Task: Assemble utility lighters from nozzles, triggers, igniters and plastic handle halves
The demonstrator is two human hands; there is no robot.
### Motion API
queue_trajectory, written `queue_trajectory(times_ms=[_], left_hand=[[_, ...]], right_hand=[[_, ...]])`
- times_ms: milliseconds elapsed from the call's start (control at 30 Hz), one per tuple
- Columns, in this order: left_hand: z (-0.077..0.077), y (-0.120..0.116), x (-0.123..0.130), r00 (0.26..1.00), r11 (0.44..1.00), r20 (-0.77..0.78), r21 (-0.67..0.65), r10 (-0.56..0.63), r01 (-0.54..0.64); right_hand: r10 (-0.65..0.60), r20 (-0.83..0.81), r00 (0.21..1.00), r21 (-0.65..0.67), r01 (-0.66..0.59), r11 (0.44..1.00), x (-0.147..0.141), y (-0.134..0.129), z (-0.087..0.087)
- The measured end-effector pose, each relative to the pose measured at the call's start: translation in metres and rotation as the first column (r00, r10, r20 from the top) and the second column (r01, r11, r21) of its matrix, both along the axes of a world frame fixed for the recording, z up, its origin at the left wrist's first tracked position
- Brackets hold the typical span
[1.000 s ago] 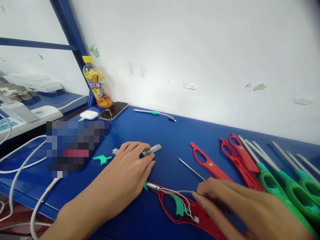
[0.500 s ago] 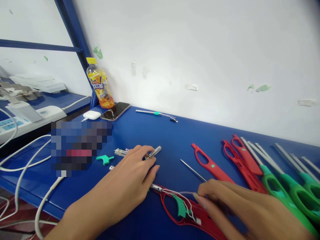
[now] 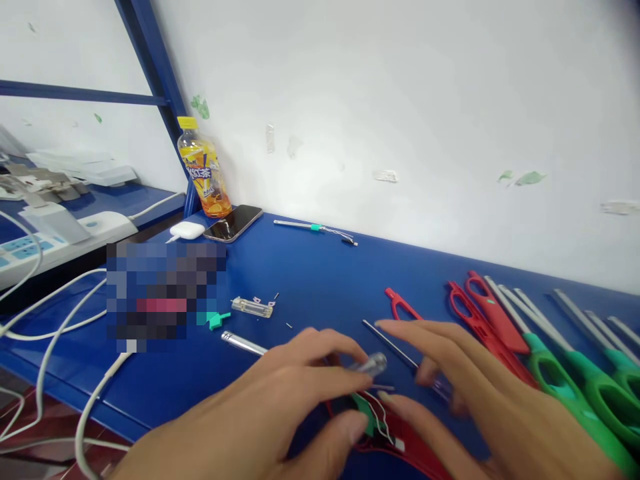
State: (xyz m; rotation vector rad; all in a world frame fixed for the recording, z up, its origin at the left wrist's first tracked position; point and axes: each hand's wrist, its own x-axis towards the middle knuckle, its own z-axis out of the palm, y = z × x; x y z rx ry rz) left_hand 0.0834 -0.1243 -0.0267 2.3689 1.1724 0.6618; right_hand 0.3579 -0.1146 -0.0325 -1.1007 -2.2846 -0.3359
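Observation:
My left hand point(image 3: 300, 393) is closed around a small clear tube-like part point(image 3: 373, 365), blurred, whose end sticks out past the fingers. Below it lies an opened red lighter casing point(image 3: 417, 437) holding a green trigger point(image 3: 369, 410) and white wires point(image 3: 383, 420). My right hand point(image 3: 450, 387) hovers beside the casing with thumb and forefinger spread apart. Under its fingers is a screwdriver point(image 3: 393, 343) with a clear purplish handle, partly hidden. A thin wire end shows between the two hands. Left of them lies a metal tube point(image 3: 244, 343).
A clear plastic part point(image 3: 253, 307) and a green piece point(image 3: 216, 320) lie at left. Red casings point(image 3: 495, 320) and green lighters point(image 3: 570, 360) are at right. Behind stand a drink bottle point(image 3: 204, 170), a phone point(image 3: 234, 223) and a wired metal rod point(image 3: 295, 225).
My left hand has moved right with the clear part, uncovering the metal tube and plastic part at left. My right hand's thumb and forefinger have spread apart.

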Motion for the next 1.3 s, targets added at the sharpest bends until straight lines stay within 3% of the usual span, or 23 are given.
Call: queue_trajectory(times_ms=[100,167,267,367,500,567,600,667,800,1033,1300], left_hand=[[0.0,-0.008,0.001,0.961,0.983,0.276,-0.181,0.014,0.038],[-0.002,-0.009,0.005,0.938,0.965,0.34,-0.262,0.063,0.03],[-0.005,-0.007,0.015,0.958,0.963,0.283,-0.266,0.036,0.043],[-0.006,-0.003,0.019,0.969,0.986,0.246,-0.168,0.024,0.019],[-0.009,0.015,0.004,0.987,0.987,0.14,0.126,0.082,-0.1],[-0.011,0.031,-0.011,0.982,0.929,0.049,0.317,0.184,-0.19],[-0.012,0.039,-0.019,0.973,0.908,0.035,0.352,0.229,-0.227],[-0.015,0.054,-0.034,0.949,0.885,-0.01,0.365,0.314,-0.288],[-0.021,0.067,-0.05,0.924,0.887,-0.106,0.341,0.366,-0.312],[-0.019,0.065,-0.049,0.883,0.892,-0.206,0.267,0.422,-0.364],[-0.021,0.065,-0.044,0.826,0.869,-0.274,0.209,0.492,-0.448]], right_hand=[[0.057,0.097,0.994,-0.026,-0.055,0.998,0.001,0.002,-0.006],[0.171,0.185,0.968,-0.12,-0.15,0.981,0.001,0.003,-0.011],[0.206,0.202,0.957,-0.19,-0.168,0.967,-0.001,0.001,-0.015],[0.166,0.163,0.973,-0.208,-0.13,0.969,-0.007,0.0,-0.015],[0.162,0.122,0.979,-0.234,-0.13,0.964,-0.011,0.001,-0.01],[0.167,0.125,0.978,-0.218,-0.137,0.966,-0.011,0.001,-0.008],[0.172,0.129,0.977,-0.204,-0.144,0.968,-0.01,0.002,-0.007],[0.176,0.14,0.974,-0.171,-0.151,0.974,-0.01,0.002,-0.006],[0.15,0.151,0.977,-0.122,-0.132,0.984,-0.017,0.003,-0.013],[0.122,0.134,0.983,-0.169,-0.099,0.981,-0.039,-0.006,-0.037],[0.11,0.18,0.977,-0.132,-0.087,0.987,-0.035,-0.002,-0.035]])
